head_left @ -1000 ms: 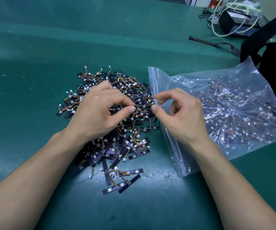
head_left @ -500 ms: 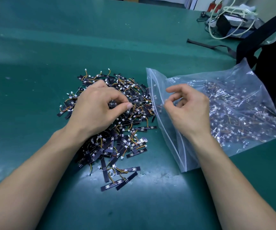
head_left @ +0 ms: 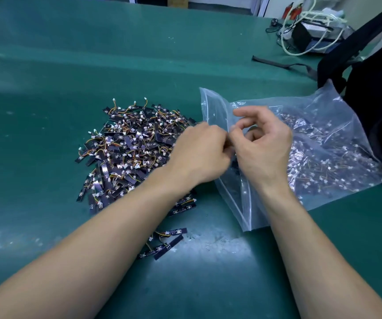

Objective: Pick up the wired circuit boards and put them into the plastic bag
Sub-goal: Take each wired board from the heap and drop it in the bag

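The mouth of the plastic bag opens toward the left of the frame, and both hands meet right at it, centre frame. The left hand is immediately left of the opening, knuckles up and fingertips turned toward the gap. It is blurred and its fingers are hidden, so I cannot tell whether they carry a board. The right hand lies over the bag, its curled fingers apparently pinching the upper lip and holding it off the tabletop. The pile of wired circuit boards sits left of the bag, under and beyond the left forearm, so the left hand is the nearer one. The boards' long axes point every way.
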{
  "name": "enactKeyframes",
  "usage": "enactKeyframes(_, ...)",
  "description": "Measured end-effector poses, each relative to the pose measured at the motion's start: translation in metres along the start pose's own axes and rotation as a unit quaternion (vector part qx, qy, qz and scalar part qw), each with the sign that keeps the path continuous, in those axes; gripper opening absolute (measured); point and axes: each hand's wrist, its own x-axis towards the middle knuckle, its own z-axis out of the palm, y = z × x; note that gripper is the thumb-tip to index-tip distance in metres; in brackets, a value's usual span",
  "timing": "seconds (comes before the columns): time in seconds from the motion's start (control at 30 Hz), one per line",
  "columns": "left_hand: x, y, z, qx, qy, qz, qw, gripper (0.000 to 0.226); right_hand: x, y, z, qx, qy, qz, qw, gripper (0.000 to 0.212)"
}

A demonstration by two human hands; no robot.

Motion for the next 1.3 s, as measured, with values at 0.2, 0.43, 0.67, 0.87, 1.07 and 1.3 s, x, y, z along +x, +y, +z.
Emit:
enactKeyframes(0.2,0.001,0.009,0.017,0.017,-0.002,-0.022,1.0,0.029,0.001,0.001,0.0,0.011,0.013,-0.002,1.0,0.025)
enactKeyframes(0.43,-0.01,-0.038,-0.017,0.021,0.071,0.018,0.997,0.024,-0.003,0.011,0.007,-0.034,-0.059,0.01,0.998,0.026)
enactKeyframes(0.67,-0.031,-0.1,-0.042,0.028,0.115,-0.045,0.992,0.012,-0.007,0.022,0.015,-0.168,-0.151,0.01,0.974,0.02)
enactKeyframes(0.87,-0.036,-0.106,-0.039,0.044,0.079,-0.022,0.996,0.014,-0.009,0.027,0.018,-0.218,-0.206,0.02,0.954,0.013)
enactKeyframes(1.07,-0.038,-0.107,-0.038,0.051,0.078,0.003,0.996,0.016,-0.009,0.026,0.019,-0.186,-0.17,-0.055,0.966,0.015)
enactKeyframes(1.3,-0.038,-0.105,-0.035,0.055,0.089,0.021,0.994,0.017,-0.017,0.023,0.028,-0.189,-0.244,-0.111,0.945,0.024)
